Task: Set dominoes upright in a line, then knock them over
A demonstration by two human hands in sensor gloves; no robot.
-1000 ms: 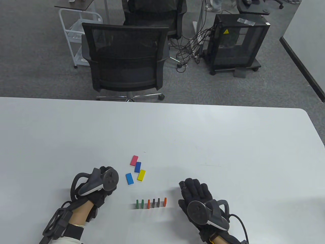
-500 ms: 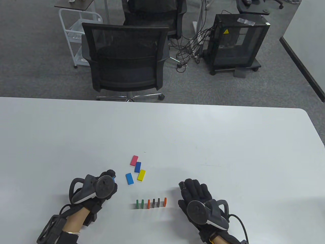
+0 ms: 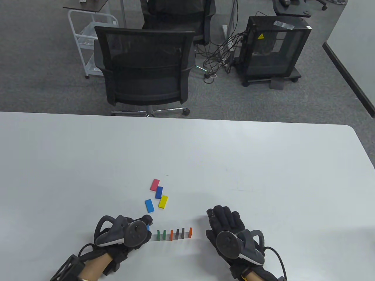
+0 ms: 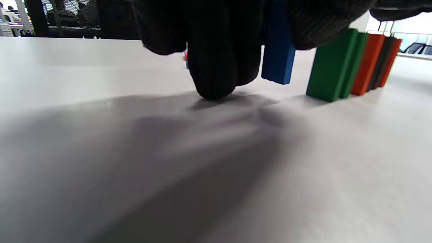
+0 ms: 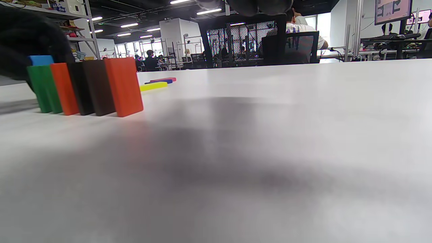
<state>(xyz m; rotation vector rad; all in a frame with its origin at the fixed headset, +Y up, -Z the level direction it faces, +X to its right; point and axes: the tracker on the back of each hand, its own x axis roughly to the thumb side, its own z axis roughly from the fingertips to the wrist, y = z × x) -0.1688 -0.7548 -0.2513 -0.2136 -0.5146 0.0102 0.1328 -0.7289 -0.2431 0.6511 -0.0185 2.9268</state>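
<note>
Several dominoes stand upright in a row [image 3: 174,234] near the table's front edge: two green, an orange, two dark ones and an orange at the right end [image 3: 190,231]. My left hand [image 3: 143,225] pinches a blue domino [image 4: 278,54] upright, just left of the first green one [image 4: 332,64] and slightly above the tabletop. Several more dominoes lie flat behind the row: pink [image 3: 154,184], dark blue [image 3: 158,192], yellow [image 3: 163,201], light blue [image 3: 149,205]. My right hand [image 3: 224,219] rests flat on the table right of the row, holding nothing.
The white table [image 3: 263,164] stretches far behind and to the right of the row. A black office chair [image 3: 145,67] stands beyond its far edge, with a black cabinet [image 3: 274,46] and a white cart [image 3: 88,38] on the floor behind.
My left hand has moved right and toward me, carrying the blue domino from beside the flat pile to the left end of the row. The right hand has stayed still.
</note>
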